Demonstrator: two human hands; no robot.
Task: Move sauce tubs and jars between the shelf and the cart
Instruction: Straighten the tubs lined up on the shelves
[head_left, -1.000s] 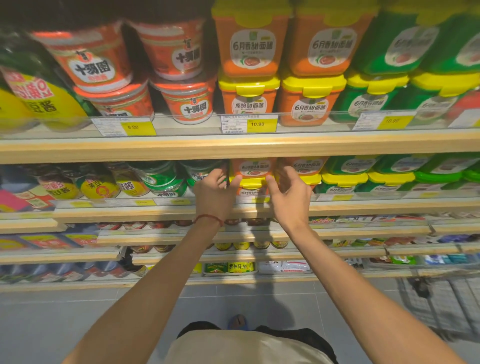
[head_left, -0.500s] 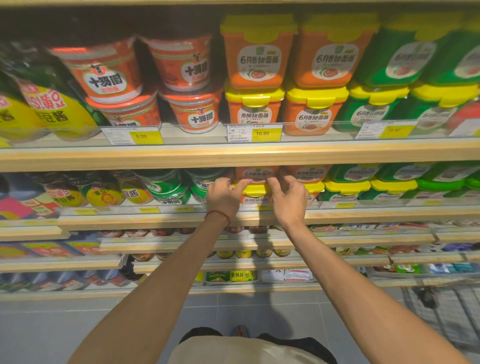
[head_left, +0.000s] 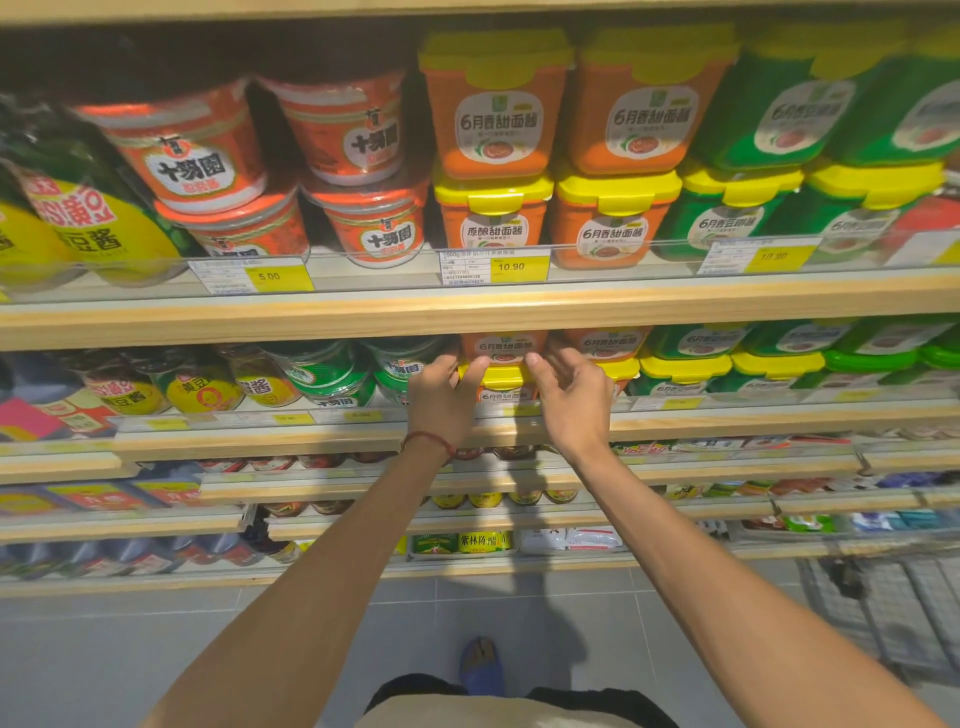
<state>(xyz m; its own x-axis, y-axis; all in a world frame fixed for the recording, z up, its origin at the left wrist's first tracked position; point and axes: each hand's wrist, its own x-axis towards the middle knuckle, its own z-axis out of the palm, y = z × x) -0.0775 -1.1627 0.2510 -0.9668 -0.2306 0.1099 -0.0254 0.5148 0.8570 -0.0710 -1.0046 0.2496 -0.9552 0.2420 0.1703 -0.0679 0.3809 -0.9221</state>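
I am bracketing the orange sauce tub below the 10.90 price tag with left hand and right hand, fingers half-curled, firm hold not discernible; pickup is needing an outward pull.

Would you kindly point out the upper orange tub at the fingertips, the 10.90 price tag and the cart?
orange sauce tub (head_left: 503, 345): head view, its white front label.
10.90 price tag (head_left: 511, 266): head view, its yellow price field.
wire cart (head_left: 914, 613): head view, its mesh side wall.
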